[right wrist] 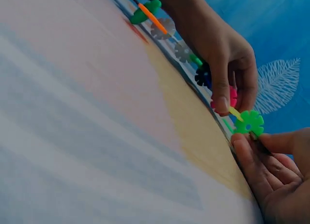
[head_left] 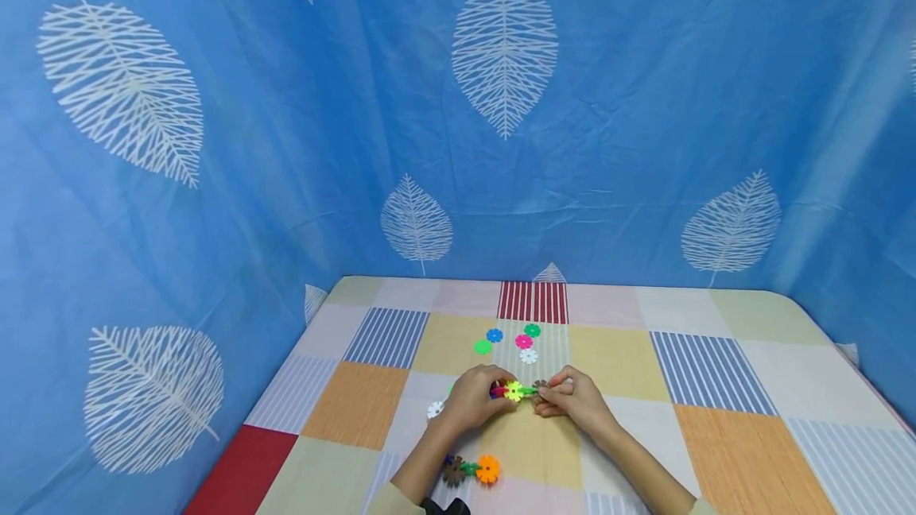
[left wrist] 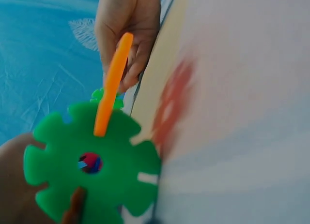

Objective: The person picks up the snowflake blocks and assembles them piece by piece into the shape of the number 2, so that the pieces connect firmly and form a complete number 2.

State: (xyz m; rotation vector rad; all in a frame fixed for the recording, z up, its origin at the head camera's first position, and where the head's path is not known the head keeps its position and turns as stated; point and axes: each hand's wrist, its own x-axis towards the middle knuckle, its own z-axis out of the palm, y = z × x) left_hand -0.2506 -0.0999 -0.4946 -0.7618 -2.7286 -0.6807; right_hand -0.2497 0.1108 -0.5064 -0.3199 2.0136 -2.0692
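Near the table's middle, my left hand [head_left: 468,402] grips a linked row of notched plastic discs at a pink disc [right wrist: 228,95]. A yellow disc [head_left: 514,392] and a bright green disc [right wrist: 252,121] extend from that hand toward the right. Between thumb and fingers, my right hand [head_left: 581,405] pinches a brown disc [head_left: 540,385] at the green disc's edge. Beyond the left hand hangs a dark blue disc [right wrist: 201,78]. Close to the left wrist camera, a green disc [left wrist: 58,137] is slotted to an orange disc [left wrist: 114,83], seen edge-on.
Loose discs lie ahead of the hands: blue [head_left: 494,335], light green [head_left: 483,347], pink [head_left: 524,342], green [head_left: 533,330] and white [head_left: 529,357]. Beside the left forearm are another white disc [head_left: 435,409] and a brown disc [head_left: 454,470]. A blue curtain [head_left: 572,205] borders the patchwork-covered table [head_left: 615,356].
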